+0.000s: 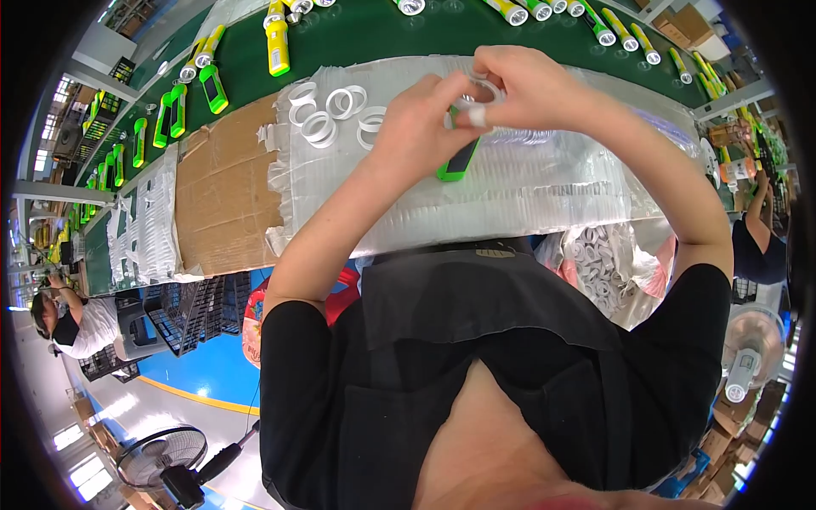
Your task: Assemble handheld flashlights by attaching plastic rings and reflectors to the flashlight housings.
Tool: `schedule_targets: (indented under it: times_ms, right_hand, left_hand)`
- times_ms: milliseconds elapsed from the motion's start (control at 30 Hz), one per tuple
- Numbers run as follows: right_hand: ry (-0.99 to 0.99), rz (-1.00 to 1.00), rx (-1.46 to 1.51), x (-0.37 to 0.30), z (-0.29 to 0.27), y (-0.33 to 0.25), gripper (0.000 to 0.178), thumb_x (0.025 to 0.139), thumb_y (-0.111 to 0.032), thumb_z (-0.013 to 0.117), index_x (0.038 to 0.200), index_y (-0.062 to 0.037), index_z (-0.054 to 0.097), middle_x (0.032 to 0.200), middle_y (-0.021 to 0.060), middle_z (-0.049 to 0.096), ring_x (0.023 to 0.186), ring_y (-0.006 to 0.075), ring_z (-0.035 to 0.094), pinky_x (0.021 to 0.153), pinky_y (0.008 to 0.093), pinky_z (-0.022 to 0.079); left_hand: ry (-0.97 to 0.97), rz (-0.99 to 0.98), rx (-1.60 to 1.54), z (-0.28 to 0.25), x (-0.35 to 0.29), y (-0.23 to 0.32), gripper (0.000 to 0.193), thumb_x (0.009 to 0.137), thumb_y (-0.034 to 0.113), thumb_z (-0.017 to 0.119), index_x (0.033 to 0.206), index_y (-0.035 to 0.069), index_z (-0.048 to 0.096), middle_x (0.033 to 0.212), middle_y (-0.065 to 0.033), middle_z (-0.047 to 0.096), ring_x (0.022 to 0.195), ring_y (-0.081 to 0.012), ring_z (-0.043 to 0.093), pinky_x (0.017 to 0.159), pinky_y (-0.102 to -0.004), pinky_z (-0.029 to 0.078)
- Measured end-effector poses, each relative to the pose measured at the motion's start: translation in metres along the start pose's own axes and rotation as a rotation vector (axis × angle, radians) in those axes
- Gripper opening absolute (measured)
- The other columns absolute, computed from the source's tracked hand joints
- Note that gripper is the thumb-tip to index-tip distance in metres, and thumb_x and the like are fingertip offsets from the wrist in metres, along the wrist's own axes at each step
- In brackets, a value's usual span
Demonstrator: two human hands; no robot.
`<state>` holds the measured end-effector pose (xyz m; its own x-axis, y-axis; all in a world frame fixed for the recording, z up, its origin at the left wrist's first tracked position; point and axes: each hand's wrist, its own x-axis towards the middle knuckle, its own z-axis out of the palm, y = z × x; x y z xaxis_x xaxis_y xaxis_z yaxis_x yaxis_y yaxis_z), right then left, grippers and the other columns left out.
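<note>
Above the padded work surface, both my hands meet at the upper end of a green flashlight (pixel 456 167), which has a dark panel on its side. My left hand (pixel 415 124) is closed around that upper end, its fingers hiding much of it. My right hand (pixel 537 92) pinches a pale ring (pixel 489 95) at the flashlight's head; whether the ring is seated there I cannot tell. Several loose white rings (pixel 320 129) lie left of my left hand. Beneath my right hand is a row of clear plastic discs (pixel 520 137).
Yellow and green flashlights (pixel 278 47) stand and lie along the green conveyor belt (pixel 357 38) beyond the work surface. Brown cardboard (pixel 228 183) covers the left part. A bag of white rings (pixel 597 268) hangs below the front edge. Black crates (pixel 191 310) and a fan (pixel 161 459) stand lower left.
</note>
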<state>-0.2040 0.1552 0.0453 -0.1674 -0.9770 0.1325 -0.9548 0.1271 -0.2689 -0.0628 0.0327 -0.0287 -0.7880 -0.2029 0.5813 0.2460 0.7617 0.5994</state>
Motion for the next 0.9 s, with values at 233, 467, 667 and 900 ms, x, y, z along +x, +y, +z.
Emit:
schedule_targets:
  times_ms: [233, 467, 667, 900]
  right_hand:
    - [0.221, -0.349, 0.199, -0.001, -0.001, 0.029, 0.046, 0.077, -0.042, 0.076, 0.083, -0.001, 0.056, 0.084, 0.0099, 0.06, 0.078, 0.0228, 0.061, 0.066, 0.0342, 0.046]
    - [-0.04, 0.111, -0.094, 0.005, -0.016, -0.001, 0.052, 0.071, -0.051, 0.067, 0.079, 0.0008, 0.061, 0.081, 0.015, 0.061, 0.078, 0.028, 0.062, 0.067, 0.0381, 0.048]
    - [-0.022, 0.12, 0.026, 0.003, 0.003, 0.012, 0.047, 0.073, -0.044, 0.075, 0.077, -0.0012, 0.056, 0.07, 0.0079, 0.055, 0.063, 0.0197, 0.052, 0.057, 0.0338, 0.042]
    - [0.381, 0.176, 1.099, -0.042, 0.133, 0.019, 0.076, 0.077, -0.039, 0.08, 0.134, -0.0014, 0.046, 0.115, 0.0115, 0.062, 0.103, 0.017, 0.06, 0.087, 0.0341, 0.048]
  left_hand:
    - [-0.009, -0.033, 0.01, 0.003, 0.005, 0.003, 0.037, 0.069, 0.015, 0.085, 0.097, 0.009, 0.061, 0.088, -0.0039, 0.066, 0.075, -0.0189, 0.062, 0.066, -0.03, 0.05]
    - [-0.058, -0.1, 0.066, 0.0, 0.006, 0.008, 0.038, 0.068, 0.016, 0.085, 0.096, 0.009, 0.06, 0.09, -0.003, 0.067, 0.074, -0.0191, 0.061, 0.066, -0.03, 0.05]
    - [-0.046, -0.053, -0.021, 0.003, 0.008, 0.002, 0.038, 0.069, 0.017, 0.085, 0.097, 0.008, 0.06, 0.091, -0.0036, 0.067, 0.076, -0.0203, 0.062, 0.068, -0.031, 0.051]
    - [-0.003, -0.13, -0.26, 0.003, -0.001, -0.004, 0.041, 0.072, 0.02, 0.085, 0.101, 0.007, 0.058, 0.097, -0.0068, 0.068, 0.09, -0.0184, 0.066, 0.08, -0.0326, 0.053]
